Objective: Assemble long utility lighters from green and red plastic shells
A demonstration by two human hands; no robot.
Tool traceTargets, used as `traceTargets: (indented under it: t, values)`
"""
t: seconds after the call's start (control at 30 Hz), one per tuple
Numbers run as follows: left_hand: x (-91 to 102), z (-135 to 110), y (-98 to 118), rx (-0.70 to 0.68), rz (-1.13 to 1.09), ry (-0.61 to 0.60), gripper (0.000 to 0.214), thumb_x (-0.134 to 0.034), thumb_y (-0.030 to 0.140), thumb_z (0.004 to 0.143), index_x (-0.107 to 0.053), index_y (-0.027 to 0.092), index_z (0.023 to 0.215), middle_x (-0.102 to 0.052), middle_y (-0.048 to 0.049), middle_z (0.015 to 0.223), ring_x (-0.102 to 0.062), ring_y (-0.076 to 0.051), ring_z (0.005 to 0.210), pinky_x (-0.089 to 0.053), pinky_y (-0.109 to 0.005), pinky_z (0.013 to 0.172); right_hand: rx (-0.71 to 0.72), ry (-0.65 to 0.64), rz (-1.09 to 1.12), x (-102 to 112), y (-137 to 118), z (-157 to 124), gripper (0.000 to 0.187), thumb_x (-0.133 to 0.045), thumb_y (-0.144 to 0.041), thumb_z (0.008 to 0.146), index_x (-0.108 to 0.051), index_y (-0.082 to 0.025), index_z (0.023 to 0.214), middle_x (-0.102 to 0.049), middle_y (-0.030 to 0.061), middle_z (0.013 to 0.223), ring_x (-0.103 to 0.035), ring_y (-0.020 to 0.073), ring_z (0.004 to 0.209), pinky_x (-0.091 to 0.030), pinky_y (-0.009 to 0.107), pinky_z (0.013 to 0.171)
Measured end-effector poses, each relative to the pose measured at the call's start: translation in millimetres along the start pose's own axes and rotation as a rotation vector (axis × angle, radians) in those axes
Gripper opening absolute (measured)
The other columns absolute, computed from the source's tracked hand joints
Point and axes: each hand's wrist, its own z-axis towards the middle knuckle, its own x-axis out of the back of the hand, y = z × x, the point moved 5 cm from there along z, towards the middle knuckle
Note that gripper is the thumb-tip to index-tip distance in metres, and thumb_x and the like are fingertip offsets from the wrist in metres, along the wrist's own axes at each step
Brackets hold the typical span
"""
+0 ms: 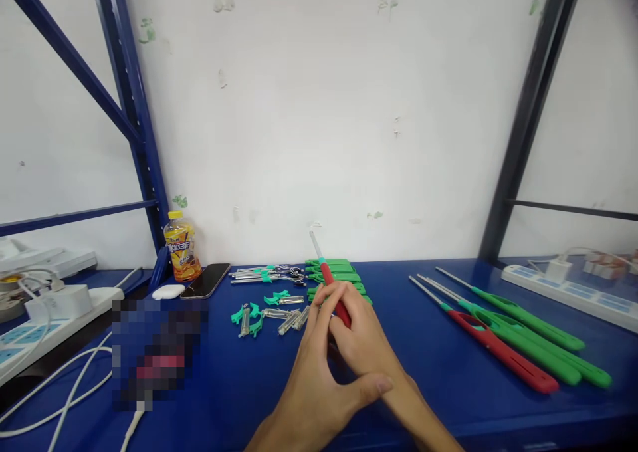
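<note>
Red lighter [327, 272] is up over the middle of the surface [224, 389], its handle [343, 314] gripped by my left hand [316, 369] and right hand [367, 339] together. Four whole lighters [511, 355] lie on my right, so I think those are done. Loose metal rods [249, 280], clear tanks [288, 322] and green handles [341, 277] lie past my hands, so more seems left.

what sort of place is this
Likely a workshop bench, perhaps for small assembly: metal rods and long lighters lie in groups on a blue table, with a power strip at the right.
</note>
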Motion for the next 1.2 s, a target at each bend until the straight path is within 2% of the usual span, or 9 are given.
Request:
traceTargets:
  t: [0.13, 0.27, 0.4, 0.5, 0.6, 0.8, 0.97, 1.1, 1.2]
  values:
    - [-1.2, -0.2, 0.6, 0.007, -0.002, -0.035, 0.102, -0.088, 0.046, 0.08, -0.031, 0.037, 0.165, -0.027, -0.0062, 0.173, -0.031, -0.037, 0.155, -0.035, -0.051, 0.124, -0.014, -0.044, -0.108, 6.8, -5.0, 3.3, 0.031, -0.047, -0.009, 0.08, -0.065, -0.021, 0.102, -0.068, 0.0095, 0.114, -0.065, 0.026, 0.106, -0.048, 0.041, 0.096]
    - [-5.7, -1.3, -1.5, 0.12, -0.059, -0.101, 0.083, -0.071, 0.057, 0.093, -0.031, 0.037, 0.163, -0.026, -0.0097, 0.172, -0.065, -0.029, 0.117, -0.056, -0.038, 0.09, -0.023, -0.086, -0.4, 50.9, -9.6, 3.1, 0.032, -0.047, -0.008, 0.079, -0.066, -0.023, 0.1, -0.069, 0.0075, 0.119, -0.067, 0.0255, 0.1, -0.048, 0.039, 0.09]
    - [-4.0, 0.9, -8.2, 0.262, -0.099, -0.103, 0.068, -0.058, 0.066, 0.098, -0.042, 0.028, 0.152, -0.067, -0.0096, 0.121, -0.065, -0.02, 0.085, -0.05, -0.032, 0.077, -0.06, -0.183, -0.583, 119.6, 1.4, -14.8, 0.037, -0.048, -0.008, 0.081, -0.069, -0.028, 0.104, -0.074, 0.0036, 0.114, -0.068, 0.0266, 0.1, -0.047, 0.038, 0.089]
    - [-3.0, 3.7, -13.0, 0.304, -0.105, -0.096, 0.063, -0.057, 0.067, 0.097, -0.048, 0.025, 0.143, -0.068, -0.0028, 0.09, -0.06, -0.019, 0.073, -0.048, -0.031, 0.072, -0.19, -0.26, -0.633, 160.8, 24.5, -32.0, 0.04, -0.052, -0.007, 0.081, -0.073, -0.031, 0.105, -0.077, 0.0036, 0.112, -0.071, 0.0286, 0.1, -0.048, 0.038, 0.09]
    - [-3.9, 5.5, -13.1, 0.29, -0.106, -0.07, 0.054, -0.061, 0.065, 0.094, -0.056, 0.025, 0.131, -0.067, -0.0031, 0.089, -0.064, -0.022, 0.079, -0.05, -0.03, 0.068, -0.3, -0.293, -0.624, 178.5, 51.0, -38.1, 0.044, -0.054, -0.007, 0.082, -0.076, -0.033, 0.109, -0.079, 0.0024, 0.111, -0.072, 0.0274, 0.098, -0.05, 0.036, 0.087]
    - [-4.7, 4.5, -7.5, 0.321, -0.026, -0.113, 0.042, -0.056, 0.059, 0.097, -0.063, 0.025, 0.12, -0.065, -0.0025, 0.086, -0.064, -0.022, 0.08, -0.049, -0.03, 0.071, -0.383, -0.216, -0.641, 180.1, 86.2, -23.1, 0.046, -0.056, -0.004, 0.079, -0.08, -0.03, 0.109, -0.081, 0.0039, 0.096, -0.073, 0.0239, 0.079, -0.051, 0.033, 0.073]
    - [-20.2, -4.0, -3.3, 0.349, 0.23, -0.446, 0.027, -0.055, 0.044, 0.099, -0.073, 0.025, 0.103, -0.064, -0.0018, 0.086, -0.059, -0.02, 0.078, -0.045, -0.029, 0.074, -0.314, -0.212, -0.675, 174.9, 79.6, -12.1, 0.034, -0.061, -0.017, 0.092, -0.075, -0.024, 0.122, -0.078, 0.0112, 0.117, -0.071, 0.0323, 0.11, -0.05, 0.043, 0.094]
    - [-28.0, -7.0, -1.5, 0.284, 0.377, -0.53, 0.024, -0.055, 0.034, 0.098, -0.077, 0.025, 0.096, -0.065, -0.0034, 0.095, -0.059, -0.02, 0.084, -0.046, -0.029, 0.077, -0.21, -0.305, -0.625, 134.1, 72.4, -3.7, 0.038, -0.061, -0.027, 0.099, -0.068, -0.025, 0.136, -0.074, 0.01, 0.134, -0.068, 0.0296, 0.123, -0.049, 0.042, 0.105]
    - [-27.9, -9.2, -3.1, 0.247, 0.439, -0.568, 0.023, -0.054, 0.029, 0.099, -0.076, 0.025, 0.103, -0.065, -0.003, 0.096, -0.062, -0.02, 0.088, -0.048, -0.029, 0.082, -0.157, -0.411, -0.607, 90.2, 78.5, -0.8, 0.053, -0.061, -0.028, 0.099, -0.058, -0.021, 0.151, -0.055, 0.0116, 0.16, -0.049, 0.0284, 0.149, -0.036, 0.043, 0.122]
